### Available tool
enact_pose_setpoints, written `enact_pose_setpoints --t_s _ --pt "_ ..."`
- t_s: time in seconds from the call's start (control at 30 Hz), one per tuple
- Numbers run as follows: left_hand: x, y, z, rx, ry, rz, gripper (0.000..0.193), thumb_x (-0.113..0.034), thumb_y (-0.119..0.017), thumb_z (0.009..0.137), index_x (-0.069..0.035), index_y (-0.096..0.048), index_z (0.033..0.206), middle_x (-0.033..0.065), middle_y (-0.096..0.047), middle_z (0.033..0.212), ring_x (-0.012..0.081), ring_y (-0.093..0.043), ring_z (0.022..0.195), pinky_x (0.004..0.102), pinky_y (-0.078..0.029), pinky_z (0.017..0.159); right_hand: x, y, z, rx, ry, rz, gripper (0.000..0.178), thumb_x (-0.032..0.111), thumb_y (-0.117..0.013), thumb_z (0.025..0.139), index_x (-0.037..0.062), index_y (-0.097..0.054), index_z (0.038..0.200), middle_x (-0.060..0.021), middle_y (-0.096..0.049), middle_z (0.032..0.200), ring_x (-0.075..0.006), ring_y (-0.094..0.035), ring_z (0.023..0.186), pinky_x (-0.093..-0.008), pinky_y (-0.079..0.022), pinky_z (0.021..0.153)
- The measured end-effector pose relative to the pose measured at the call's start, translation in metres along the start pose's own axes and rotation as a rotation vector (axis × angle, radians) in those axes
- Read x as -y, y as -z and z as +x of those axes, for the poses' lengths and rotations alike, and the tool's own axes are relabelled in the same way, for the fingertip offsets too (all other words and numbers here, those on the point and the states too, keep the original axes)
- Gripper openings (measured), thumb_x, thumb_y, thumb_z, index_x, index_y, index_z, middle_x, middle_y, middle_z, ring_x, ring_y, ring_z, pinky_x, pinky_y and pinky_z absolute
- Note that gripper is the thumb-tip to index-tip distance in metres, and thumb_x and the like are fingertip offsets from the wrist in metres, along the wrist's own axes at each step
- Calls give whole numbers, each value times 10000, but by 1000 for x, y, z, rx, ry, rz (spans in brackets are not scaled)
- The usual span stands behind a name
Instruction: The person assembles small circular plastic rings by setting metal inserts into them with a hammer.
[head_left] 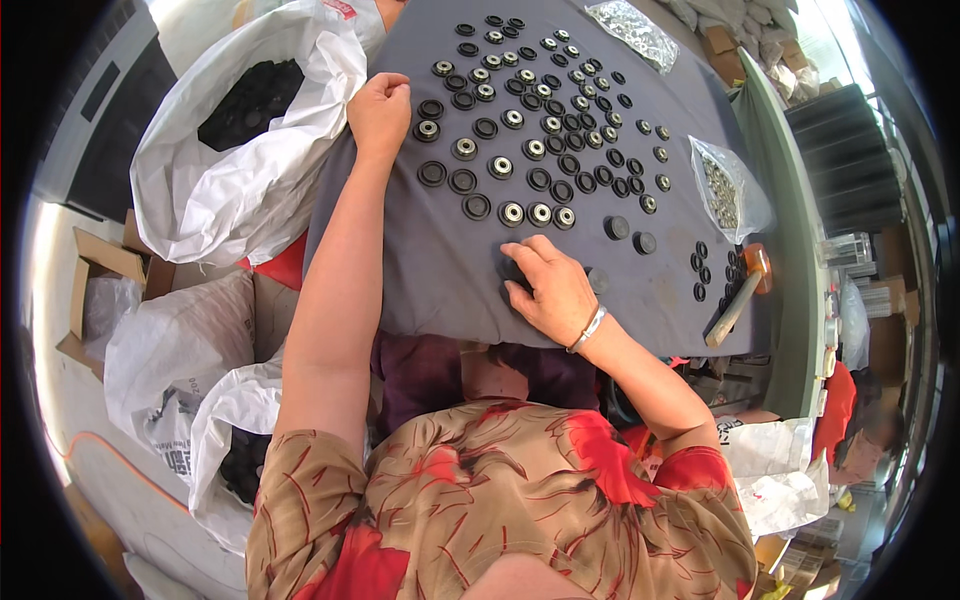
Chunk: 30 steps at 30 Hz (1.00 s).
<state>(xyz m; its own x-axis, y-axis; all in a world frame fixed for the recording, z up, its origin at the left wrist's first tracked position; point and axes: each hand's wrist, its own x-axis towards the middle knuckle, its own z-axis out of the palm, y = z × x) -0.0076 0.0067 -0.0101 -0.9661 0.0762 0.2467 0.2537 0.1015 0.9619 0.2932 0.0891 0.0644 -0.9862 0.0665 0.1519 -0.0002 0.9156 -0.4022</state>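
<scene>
My left hand (380, 112) is closed at the table's left edge, beside the rim of a white woven sack (215, 205); what its fingers hold, if anything, is hidden. The sack contains a heap of black pieces (255, 105). Near the table's front edge, my right hand (552, 292) has thumb and fingers curled round a dark round piece (511, 268), mostly covered by the fingers. A dark disc (597, 280) lies right beside this hand. Farther off, many black rings (476, 207) are spread over the grey tabletop, several with a metal bearing (511, 213) in the middle.
Clear bags of small metal parts lie at the far edge (635, 35) and on the right (722, 190). A hammer (740, 300) rests at the right front, next to a cluster of black rings (700, 270). Other white sacks (180, 335) stand on the floor at left.
</scene>
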Motion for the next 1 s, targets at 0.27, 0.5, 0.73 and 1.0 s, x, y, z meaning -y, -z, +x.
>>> enact_pose_setpoints --t_s 0.27,0.5,0.73,1.0 --pt "-1 1 -1 -2 32 -5 169 -152 -608 795 -55 -713 885 74 -699 753 175 -663 700 297 -507 697 -14 14 31 52 22 -35 305 93 -693 733 15 -591 1010 -162 -539 948 -359 -594 836 -427 -508 746" --pt "-5 0 -4 -2 25 -14 178 -153 -602 794 -52 -713 888 86 -704 767 192 -667 707 302 -510 703 -35 10 63 97 -33 -99 295 90 -705 744 13 -617 1015 -161 -553 921 -362 -602 807 -436 -508 736" --pt "-3 0 1 -17 -40 52 180 -159 -597 795 -64 -718 889 89 -705 772 202 -668 705 307 -509 700 -27 9 72 125 10 -200 197 121 -734 725 -1 -594 791 -187 -564 887 -367 -612 821 -440 -511 746" --pt "-6 3 -5 26 62 -45 166 -134 -606 821 -35 -705 911 49 -678 704 124 -630 608 272 -500 623 -31 18 56 55 -27 -127 348 287 -719 772 1 -640 954 -188 -606 917 -373 -615 849 -433 -504 779"
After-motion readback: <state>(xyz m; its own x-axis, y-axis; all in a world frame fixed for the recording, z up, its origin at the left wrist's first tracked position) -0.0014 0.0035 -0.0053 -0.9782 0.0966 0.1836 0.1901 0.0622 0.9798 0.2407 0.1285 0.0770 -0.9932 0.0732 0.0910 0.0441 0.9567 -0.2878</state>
